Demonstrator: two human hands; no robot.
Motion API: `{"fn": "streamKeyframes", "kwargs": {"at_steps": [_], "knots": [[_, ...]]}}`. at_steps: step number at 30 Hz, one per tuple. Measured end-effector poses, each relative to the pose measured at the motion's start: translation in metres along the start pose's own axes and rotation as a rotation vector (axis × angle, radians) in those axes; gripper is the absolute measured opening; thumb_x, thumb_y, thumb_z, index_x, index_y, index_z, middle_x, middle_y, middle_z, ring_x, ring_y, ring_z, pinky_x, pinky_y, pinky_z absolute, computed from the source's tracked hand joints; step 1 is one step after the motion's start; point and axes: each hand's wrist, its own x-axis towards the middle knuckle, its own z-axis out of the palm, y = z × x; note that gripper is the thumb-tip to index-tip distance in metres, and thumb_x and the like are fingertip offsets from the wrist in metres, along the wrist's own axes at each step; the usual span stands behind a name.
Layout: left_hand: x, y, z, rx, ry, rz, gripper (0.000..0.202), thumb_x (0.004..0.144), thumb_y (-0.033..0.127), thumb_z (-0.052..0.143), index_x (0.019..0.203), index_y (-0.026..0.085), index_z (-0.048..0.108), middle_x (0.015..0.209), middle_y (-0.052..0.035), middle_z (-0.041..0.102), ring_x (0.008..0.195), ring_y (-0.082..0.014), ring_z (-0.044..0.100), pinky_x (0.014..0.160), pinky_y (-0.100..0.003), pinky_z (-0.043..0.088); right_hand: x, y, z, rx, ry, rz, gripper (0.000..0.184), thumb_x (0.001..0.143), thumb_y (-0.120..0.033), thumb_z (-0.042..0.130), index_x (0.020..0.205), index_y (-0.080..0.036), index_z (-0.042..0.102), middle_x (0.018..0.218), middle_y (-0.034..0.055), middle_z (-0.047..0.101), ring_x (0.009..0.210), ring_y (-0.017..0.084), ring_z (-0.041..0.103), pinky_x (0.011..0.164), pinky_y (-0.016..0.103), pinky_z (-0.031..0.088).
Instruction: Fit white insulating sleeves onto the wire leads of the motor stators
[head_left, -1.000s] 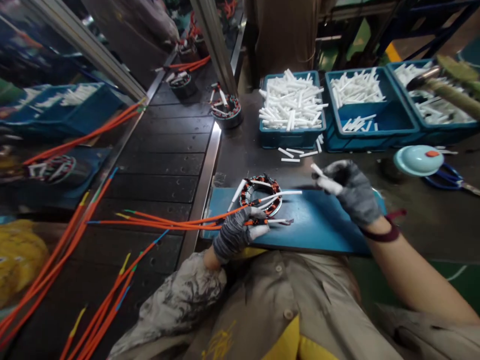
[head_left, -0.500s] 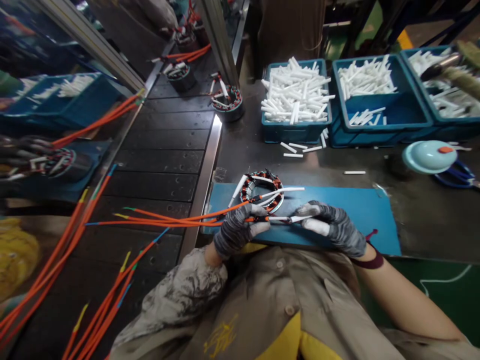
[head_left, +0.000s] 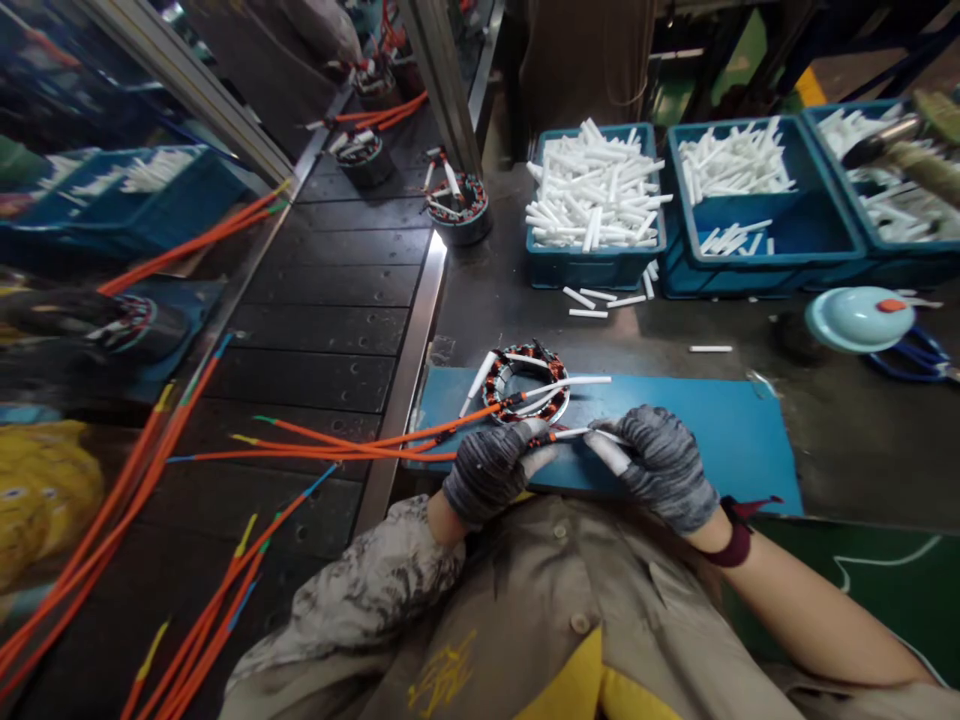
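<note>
A round motor stator (head_left: 525, 384) with copper windings lies on a blue mat (head_left: 675, 420) in front of me. Several orange wires (head_left: 352, 440) run from it to the left over the conveyor. My left hand (head_left: 491, 468), in a grey glove, pinches an orange wire close to the stator. My right hand (head_left: 660, 462), also gloved, is closed on a white sleeve tube (head_left: 581, 433) that lies along the same wire. Both hands meet just in front of the stator. More white sleeves stick out of the stator.
Three blue bins (head_left: 592, 262) of white tubes stand at the back right, with loose tubes (head_left: 600, 298) on the bench. A black conveyor (head_left: 322, 300) on the left carries other stators (head_left: 457, 205). A pale blue lid (head_left: 855, 318) and scissors lie at the right.
My right hand came down from the back of the mat with a white tube and met my left hand at the wire. A tube now lies on the bench behind the mat.
</note>
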Motion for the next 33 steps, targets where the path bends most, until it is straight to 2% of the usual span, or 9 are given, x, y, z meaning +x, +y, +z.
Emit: {"fn": "streamKeyframes", "kwargs": {"at_steps": [5, 10, 12, 14, 16, 20, 23, 28, 33], "knots": [[0.002, -0.005, -0.002, -0.046, 0.004, -0.032, 0.016, 0.091, 0.032, 0.074, 0.101, 0.021, 0.075, 0.09, -0.0042, 0.081, 0.081, -0.0211, 0.078, 0.081, -0.033, 0.065, 0.005, 0.002, -0.01, 0.053, -0.019, -0.137, 0.026, 0.101, -0.036, 0.055, 0.107, -0.025, 0.078, 0.083, 0.0085, 0.075, 0.076, 0.022, 0.064, 0.072, 0.036, 0.047], [-0.002, -0.006, 0.004, 0.057, 0.036, 0.097, 0.015, 0.096, 0.033, 0.068, 0.098, 0.02, 0.076, 0.085, -0.0033, 0.08, 0.075, -0.0189, 0.076, 0.073, -0.029, 0.062, 0.019, -0.003, 0.007, 0.652, -0.577, 0.244, 0.057, 0.103, -0.059, 0.042, 0.075, -0.021, 0.073, 0.06, 0.0029, 0.065, 0.055, 0.015, 0.058, 0.065, 0.032, 0.051], [-0.004, -0.005, -0.001, 0.166, -0.005, 0.15, 0.017, 0.097, 0.034, 0.065, 0.1, 0.021, 0.076, 0.085, -0.0029, 0.079, 0.075, -0.0186, 0.075, 0.072, -0.03, 0.061, 0.022, -0.006, 0.011, 0.838, -0.719, 0.364, 0.068, 0.103, -0.065, 0.034, 0.066, -0.02, 0.069, 0.05, 0.0009, 0.059, 0.047, 0.013, 0.055, 0.063, 0.031, 0.052], [-0.001, -0.007, -0.014, 0.3, -0.069, 0.196, 0.022, 0.097, 0.039, 0.064, 0.109, 0.024, 0.076, 0.089, -0.0042, 0.078, 0.08, -0.021, 0.075, 0.08, -0.035, 0.06, 0.022, -0.006, 0.006, 0.944, -0.685, 0.457, 0.068, 0.101, -0.071, 0.035, 0.079, -0.02, 0.075, 0.054, 0.0013, 0.064, 0.05, 0.014, 0.059, 0.063, 0.031, 0.053], [0.009, -0.013, -0.028, 0.401, -0.13, 0.213, 0.041, 0.093, 0.049, 0.066, 0.126, 0.024, 0.071, 0.106, -0.0091, 0.077, 0.1, -0.028, 0.073, 0.098, -0.048, 0.055, 0.018, 0.001, -0.003, 1.02, -0.519, 0.543, 0.065, 0.096, -0.075, 0.041, 0.103, -0.021, 0.076, 0.069, 0.0027, 0.072, 0.061, 0.016, 0.065, 0.068, 0.031, 0.054], [0.036, -0.039, -0.037, 0.362, -0.375, 0.261, 0.073, 0.089, 0.058, 0.064, 0.147, 0.015, 0.055, 0.144, -0.0174, 0.061, 0.142, -0.0394, 0.048, 0.125, -0.07, 0.015, -0.004, 0.033, -0.014, 0.972, -0.221, 0.654, 0.059, 0.096, -0.071, 0.047, 0.112, -0.021, 0.074, 0.082, 0.0042, 0.076, 0.07, 0.017, 0.067, 0.076, 0.032, 0.055], [0.049, -0.054, -0.028, 0.277, -0.55, 0.275, 0.066, 0.088, 0.051, 0.064, 0.141, 0.011, 0.06, 0.146, -0.019, 0.06, 0.144, -0.0383, 0.047, 0.127, -0.067, 0.012, -0.021, 0.053, -0.006, 0.901, -0.244, 0.719, 0.052, 0.092, -0.067, 0.059, 0.11, -0.021, 0.075, 0.086, 0.0048, 0.077, 0.07, 0.017, 0.067, 0.074, 0.032, 0.055], [0.044, -0.045, -0.024, 0.254, -0.581, 0.234, 0.054, 0.089, 0.045, 0.067, 0.133, 0.015, 0.067, 0.134, -0.0168, 0.068, 0.135, -0.0335, 0.057, 0.128, -0.057, 0.026, -0.029, 0.056, 0.008, 0.864, -0.197, 0.747, 0.053, 0.085, -0.068, 0.066, 0.108, -0.022, 0.076, 0.086, 0.0062, 0.079, 0.072, 0.019, 0.069, 0.074, 0.034, 0.056], [0.026, -0.033, -0.054, 0.395, -0.747, -0.125, 0.083, 0.072, 0.051, 0.082, 0.141, 0.012, 0.06, 0.144, -0.0208, 0.061, 0.137, -0.0378, 0.055, 0.121, -0.051, 0.038, -0.03, 0.053, 0.011, 0.842, -0.187, 0.737, 0.057, 0.081, -0.072, 0.066, 0.106, -0.022, 0.077, 0.084, 0.0073, 0.08, 0.071, 0.02, 0.071, 0.073, 0.035, 0.059]]}}
